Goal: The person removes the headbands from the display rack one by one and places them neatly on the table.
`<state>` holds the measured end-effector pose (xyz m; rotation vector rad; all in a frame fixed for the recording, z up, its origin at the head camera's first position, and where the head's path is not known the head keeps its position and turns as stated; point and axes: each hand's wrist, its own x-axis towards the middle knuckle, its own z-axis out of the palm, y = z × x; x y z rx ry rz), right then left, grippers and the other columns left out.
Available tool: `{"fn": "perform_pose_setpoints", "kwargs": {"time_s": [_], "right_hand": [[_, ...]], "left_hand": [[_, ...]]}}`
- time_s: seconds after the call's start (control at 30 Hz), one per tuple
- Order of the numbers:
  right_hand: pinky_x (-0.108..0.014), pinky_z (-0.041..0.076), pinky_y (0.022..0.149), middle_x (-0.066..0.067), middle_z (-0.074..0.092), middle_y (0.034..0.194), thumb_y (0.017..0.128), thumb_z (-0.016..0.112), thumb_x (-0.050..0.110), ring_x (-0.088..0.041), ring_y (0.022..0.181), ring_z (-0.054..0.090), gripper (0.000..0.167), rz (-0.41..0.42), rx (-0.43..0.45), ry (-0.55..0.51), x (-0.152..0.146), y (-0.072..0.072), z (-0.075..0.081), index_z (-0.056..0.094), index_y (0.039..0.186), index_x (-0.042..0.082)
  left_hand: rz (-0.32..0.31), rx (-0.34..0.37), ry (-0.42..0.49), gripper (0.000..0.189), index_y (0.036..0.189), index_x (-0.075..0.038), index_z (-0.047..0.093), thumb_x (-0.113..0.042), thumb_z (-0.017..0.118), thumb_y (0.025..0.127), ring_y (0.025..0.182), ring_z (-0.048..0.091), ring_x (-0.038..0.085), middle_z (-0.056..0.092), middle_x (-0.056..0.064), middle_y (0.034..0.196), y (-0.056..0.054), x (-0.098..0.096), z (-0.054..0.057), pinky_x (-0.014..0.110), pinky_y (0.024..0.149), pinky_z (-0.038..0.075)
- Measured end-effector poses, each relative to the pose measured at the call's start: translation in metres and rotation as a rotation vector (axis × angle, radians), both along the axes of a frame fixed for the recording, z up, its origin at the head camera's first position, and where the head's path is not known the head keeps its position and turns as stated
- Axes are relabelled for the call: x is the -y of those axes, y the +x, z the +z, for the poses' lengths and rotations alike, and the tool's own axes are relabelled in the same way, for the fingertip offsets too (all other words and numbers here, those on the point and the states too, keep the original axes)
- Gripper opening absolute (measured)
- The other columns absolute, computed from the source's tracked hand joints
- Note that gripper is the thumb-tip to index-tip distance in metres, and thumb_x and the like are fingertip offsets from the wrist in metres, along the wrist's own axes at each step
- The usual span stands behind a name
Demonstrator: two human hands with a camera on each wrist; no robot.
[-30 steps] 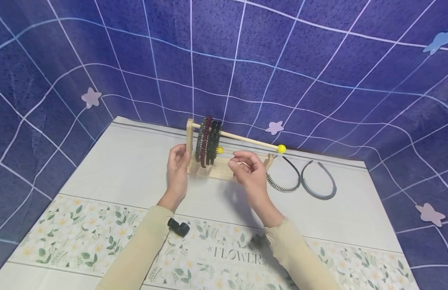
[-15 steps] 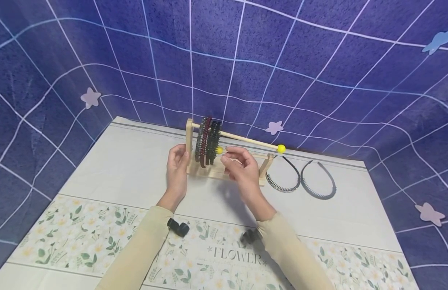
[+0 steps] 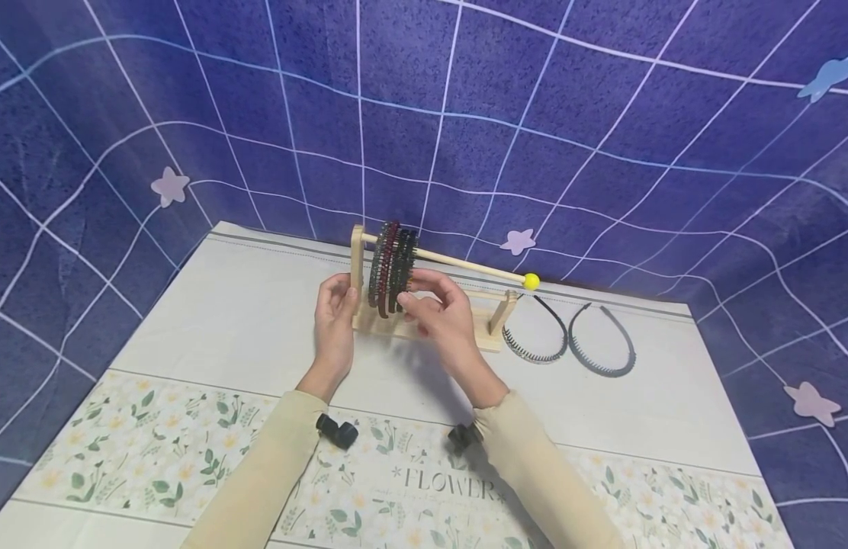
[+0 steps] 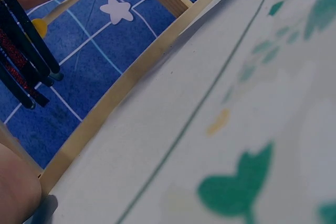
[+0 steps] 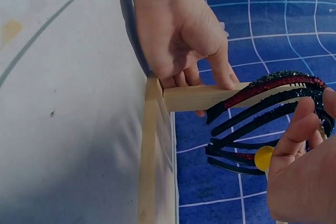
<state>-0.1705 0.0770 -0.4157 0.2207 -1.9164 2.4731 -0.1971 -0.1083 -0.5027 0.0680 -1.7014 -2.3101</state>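
Note:
In the head view my left hand (image 3: 336, 320) grips the left upright of a wooden display stand (image 3: 358, 263), thumb in front. Several dark toothed headbands (image 3: 390, 263), one of them dark red, hang bunched on the stand's rod near that upright. My right hand (image 3: 446, 316) is at the right side of the bunch. Its thumb lies in front of the outermost black headband (image 3: 408, 248) and its index finger reaches behind, pinching it. A yellow ball tip (image 5: 264, 158) of a lower rod shows beside the right hand in the right wrist view.
Two more headbands lie on the table right of the stand, a black one (image 3: 537, 357) and a grey one (image 3: 605, 372). The upper rod ends in a yellow ball (image 3: 531, 281). A blue gridded cloth (image 3: 424, 114) with stars backs the table.
My right hand has moved left from the middle of the stand to the outermost headband, covering the lower rod's yellow tip in the head view. The left hand stays on the upright.

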Motion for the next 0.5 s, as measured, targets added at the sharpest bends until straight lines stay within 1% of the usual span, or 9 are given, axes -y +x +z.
{"fn": "perform_pose_setpoints", "kwargs": {"time_s": [0.1, 0.27, 0.43, 0.5], "right_hand": [[-0.020, 0.041, 0.050, 0.001, 0.072, 0.110, 0.094, 0.080, -0.003, -0.009, 0.065, 0.067, 0.043, -0.010, 0.003, 0.007, 0.0018, -0.0012, 0.0014, 0.070, 0.135, 0.000], [-0.019, 0.040, 0.050, 0.002, 0.074, 0.107, 0.094, 0.081, -0.002, -0.006, 0.064, 0.064, 0.033, -0.025, 0.007, 0.025, 0.0021, -0.0033, 0.0023, 0.074, 0.126, -0.001], [-0.018, 0.042, 0.051, -0.001, 0.077, 0.117, 0.094, 0.081, -0.002, -0.007, 0.066, 0.063, 0.021, -0.033, -0.004, 0.034, -0.0002, -0.0053, 0.0012, 0.077, 0.114, 0.001], [-0.018, 0.043, 0.052, 0.000, 0.077, 0.117, 0.095, 0.081, -0.003, -0.007, 0.066, 0.063, 0.017, -0.037, -0.012, 0.041, -0.0014, -0.0056, 0.0009, 0.077, 0.111, 0.002]], "left_hand": [[-0.002, 0.003, -0.010, 0.025, 0.142, -0.019, 0.055, -0.015, 0.056, 0.117, 0.147, 0.052, 0.018, 0.060, 0.002, 0.148, 0.0002, -0.0002, 0.0006, 0.035, 0.130, 0.039], [-0.013, 0.007, -0.013, 0.026, 0.142, -0.020, 0.055, -0.017, 0.056, 0.117, 0.148, 0.051, 0.018, 0.059, 0.002, 0.149, 0.0008, -0.0002, 0.0013, 0.035, 0.129, 0.039], [-0.024, 0.002, -0.026, 0.026, 0.144, -0.020, 0.054, -0.017, 0.054, 0.118, 0.148, 0.051, 0.018, 0.058, 0.000, 0.148, 0.0004, 0.0007, 0.0005, 0.036, 0.129, 0.039], [-0.024, 0.004, -0.031, 0.026, 0.144, -0.021, 0.054, -0.018, 0.054, 0.118, 0.147, 0.051, 0.018, 0.058, -0.001, 0.147, 0.0002, 0.0007, 0.0000, 0.036, 0.128, 0.040]]}}
